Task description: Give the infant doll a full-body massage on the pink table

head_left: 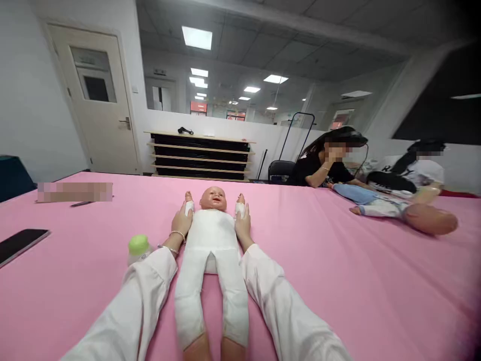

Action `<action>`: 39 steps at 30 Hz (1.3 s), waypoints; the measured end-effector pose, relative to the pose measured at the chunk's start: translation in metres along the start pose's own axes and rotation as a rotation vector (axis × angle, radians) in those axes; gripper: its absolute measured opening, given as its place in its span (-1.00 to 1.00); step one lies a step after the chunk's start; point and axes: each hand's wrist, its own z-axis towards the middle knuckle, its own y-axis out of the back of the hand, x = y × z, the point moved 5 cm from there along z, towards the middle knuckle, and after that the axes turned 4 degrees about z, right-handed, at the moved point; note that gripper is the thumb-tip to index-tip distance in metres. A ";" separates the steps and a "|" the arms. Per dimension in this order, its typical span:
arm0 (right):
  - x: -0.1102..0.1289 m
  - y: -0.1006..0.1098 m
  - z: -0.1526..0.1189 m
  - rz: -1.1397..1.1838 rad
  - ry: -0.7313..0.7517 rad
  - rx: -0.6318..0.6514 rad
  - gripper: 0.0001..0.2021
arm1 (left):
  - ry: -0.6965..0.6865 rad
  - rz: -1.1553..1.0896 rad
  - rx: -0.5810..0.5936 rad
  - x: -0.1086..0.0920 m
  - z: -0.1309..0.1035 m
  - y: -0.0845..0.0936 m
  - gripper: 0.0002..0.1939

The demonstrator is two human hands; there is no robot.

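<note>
A baby doll [212, 230] in a white cloth body lies on its back on the pink-covered table [319, 260], its head away from me and its legs toward me. Its arms point up beside its head. My left hand [182, 220] is wrapped round the doll's arm on the left, just below the small doll hand. On the other side, my right hand [243, 223] grips the doll's other arm in the same way. Both my wrists lie close against the doll's sides.
A green-capped bottle [139, 248] stands left of my left forearm. Farther left lie a phone [22, 244] and a blurred flat item [75, 192]. At the right, two people sit near another doll [387, 206] in blue and white clothes.
</note>
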 end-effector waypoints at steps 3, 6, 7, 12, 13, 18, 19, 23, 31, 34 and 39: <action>0.001 0.004 -0.001 0.000 -0.003 -0.049 -0.32 | 0.008 -0.019 -0.036 -0.001 -0.003 0.002 -0.45; 0.006 0.009 -0.005 0.011 0.019 -0.088 -0.33 | 0.023 -0.030 -0.113 -0.002 -0.009 0.008 -0.41; 0.009 0.011 -0.006 0.013 0.028 -0.100 -0.34 | 0.025 -0.031 -0.141 -0.003 -0.012 0.010 -0.40; 0.028 0.015 -0.017 -0.026 0.092 -0.109 -0.30 | -0.006 -0.041 -0.196 -0.007 -0.024 0.021 -0.32; 0.031 0.016 -0.019 -0.029 0.122 -0.096 -0.28 | -0.017 -0.036 -0.201 -0.006 -0.026 0.023 -0.31; 0.043 0.030 -0.030 -0.084 0.335 0.120 -0.52 | -0.125 -0.071 -0.241 0.003 -0.033 0.027 -0.61; 0.044 0.033 -0.033 -0.105 0.394 0.193 -0.59 | -0.176 -0.109 -0.237 0.004 -0.034 0.028 -0.68; 0.046 0.047 -0.048 -0.094 0.623 0.489 -0.64 | -0.444 -0.189 -0.114 0.004 -0.040 0.029 -0.77; 0.046 0.055 -0.060 -0.103 0.621 0.701 -0.56 | -0.797 -0.052 0.072 0.003 -0.050 0.033 -0.68; 0.048 0.058 -0.061 -0.093 0.595 0.722 -0.56 | -0.778 -0.060 0.085 0.005 -0.053 0.034 -0.64; 0.049 0.054 -0.057 0.054 0.349 0.705 -0.64 | -0.673 -0.116 0.093 0.006 -0.055 0.040 -0.63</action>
